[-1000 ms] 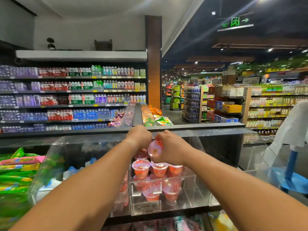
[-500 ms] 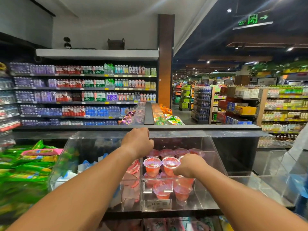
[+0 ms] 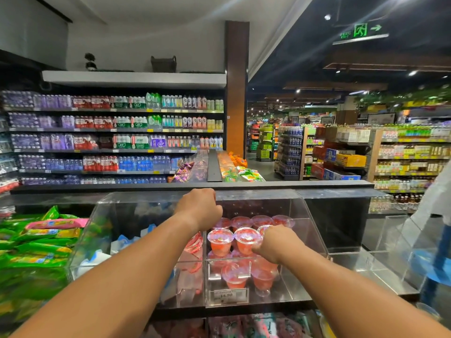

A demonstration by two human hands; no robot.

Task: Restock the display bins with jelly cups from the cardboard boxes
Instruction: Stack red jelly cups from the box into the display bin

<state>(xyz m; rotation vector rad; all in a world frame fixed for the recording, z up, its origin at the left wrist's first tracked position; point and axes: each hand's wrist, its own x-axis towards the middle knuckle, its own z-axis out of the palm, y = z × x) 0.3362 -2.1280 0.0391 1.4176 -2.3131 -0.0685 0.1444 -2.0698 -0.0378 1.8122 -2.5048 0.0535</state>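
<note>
- I am looking down a supermarket aisle: shelves of bottled water fill the back wall, and a row of clear display bins sits along the dark counter in front of me.
- The left hand is curled over the raised front edge of the bin lid, I judge to hold it up so the opening stays free.
- The right hand reaches down into the display bin, fingers curled onto a jelly cup in the upper layer, apparently seating it.
- More red jelly cups fill the back row and the lower front.
- Both forearms stretch forward; no cardboard box is in view.
</note>
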